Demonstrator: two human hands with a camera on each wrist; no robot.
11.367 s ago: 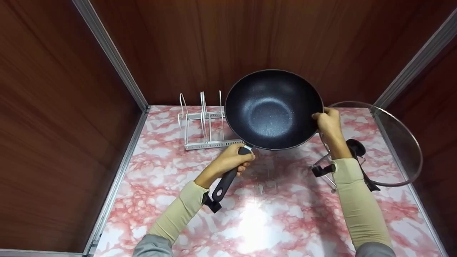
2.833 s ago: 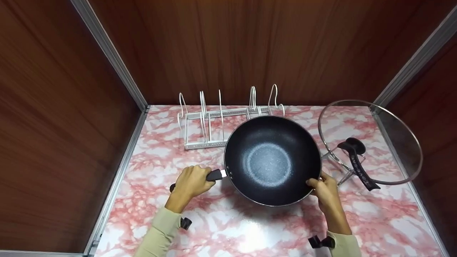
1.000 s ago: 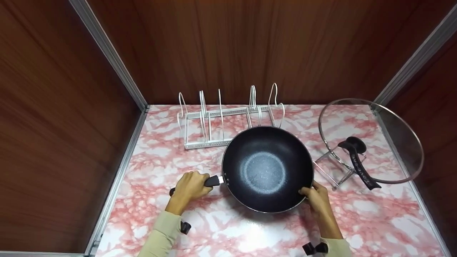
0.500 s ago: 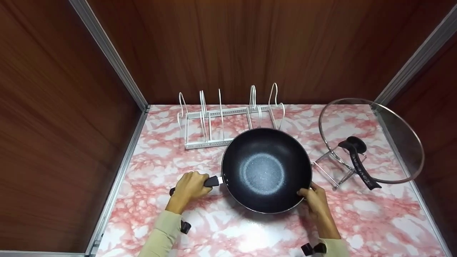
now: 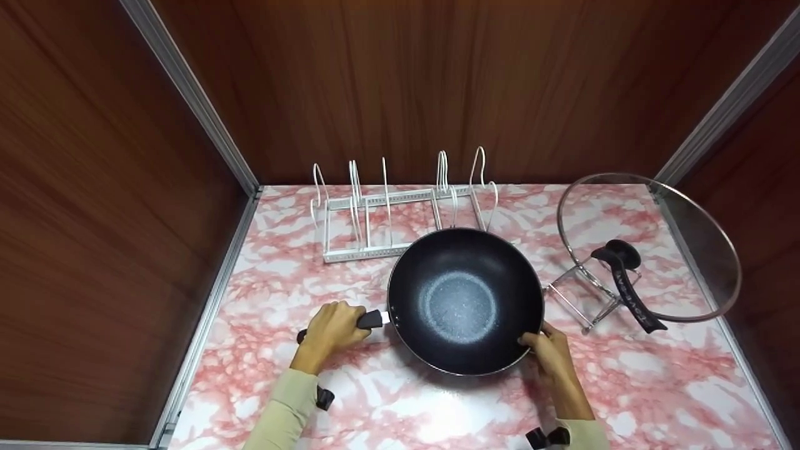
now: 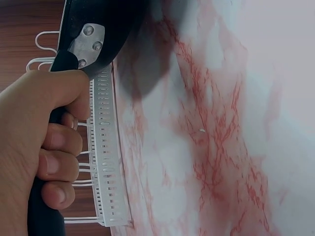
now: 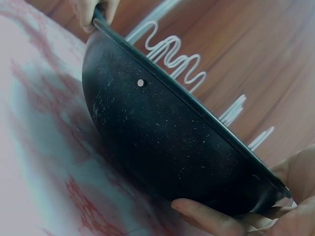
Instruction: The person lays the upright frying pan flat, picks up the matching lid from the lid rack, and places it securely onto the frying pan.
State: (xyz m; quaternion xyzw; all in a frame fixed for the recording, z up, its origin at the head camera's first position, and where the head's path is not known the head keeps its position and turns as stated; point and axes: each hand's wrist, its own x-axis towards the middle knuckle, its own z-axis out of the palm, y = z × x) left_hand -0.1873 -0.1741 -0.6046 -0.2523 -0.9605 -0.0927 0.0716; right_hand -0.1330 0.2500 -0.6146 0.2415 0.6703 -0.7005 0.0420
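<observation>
A dark non-stick wok (image 5: pixel 462 306) faces upward between my two hands, its handle pointing left. My left hand (image 5: pixel 334 325) grips the black handle (image 5: pixel 370 319); in the left wrist view the fingers (image 6: pixel 56 164) curl fully around it. At the lower right rim, my right hand (image 5: pixel 553 356) pinches the edge, thumb over the inside. Seen from the right wrist, its fingers (image 7: pixel 211 216) reach under the speckled outer wall (image 7: pixel 162 123). The wok's shadow (image 6: pixel 140 81) falls on the marbled tabletop below it.
A white wire pan rack (image 5: pixel 356 253) stands behind the wok, its front right part hidden by it. To the right, a glass lid (image 5: pixel 694 262) with a black handle (image 5: pixel 631 294) leans on a small wire stand (image 5: pixel 569 306). Wood-grain walls (image 5: pixel 400 81) enclose the red-and-white tabletop (image 5: pixel 262 300).
From over the rack's right side, the wok has come toward me and its handle has swung left. Both hands kept their holds at the latest frames. Over the last second it drifts only slightly nearer.
</observation>
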